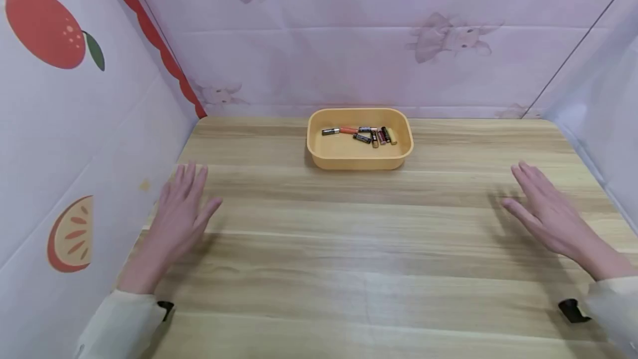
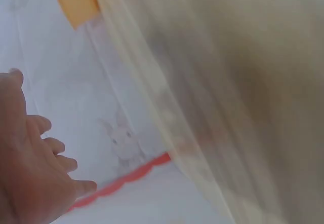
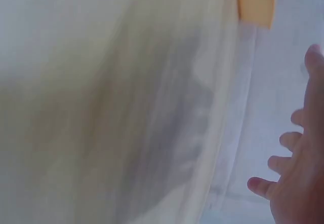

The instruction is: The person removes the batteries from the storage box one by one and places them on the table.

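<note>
My left hand (image 1: pixel 179 212) is held over the left side of the table, fingers straight and thumb spread, with nothing in it. On the opposite side, my right hand (image 1: pixel 550 218) hovers palm down with extended fingers, also holding nothing; its shadow falls on the wood. Both hands are well apart from a yellow plastic basin (image 1: pixel 359 163) at the back middle of the table. Inside the basin lie several batteries (image 1: pixel 362 138) of mixed colours, most of them bunched toward the right. Each wrist view shows its hand with fingers spread and a corner of the basin.
The wood-grain table (image 1: pixel 319 248) reaches back to a pink rabbit-print curtain (image 1: pixel 349 65). A white sheet with fruit pictures (image 1: pixel 47 26) stands along the left edge, and a pale sheet (image 1: pixel 598 104) borders the right. Black straps (image 1: pixel 573 310) show at the cuffs.
</note>
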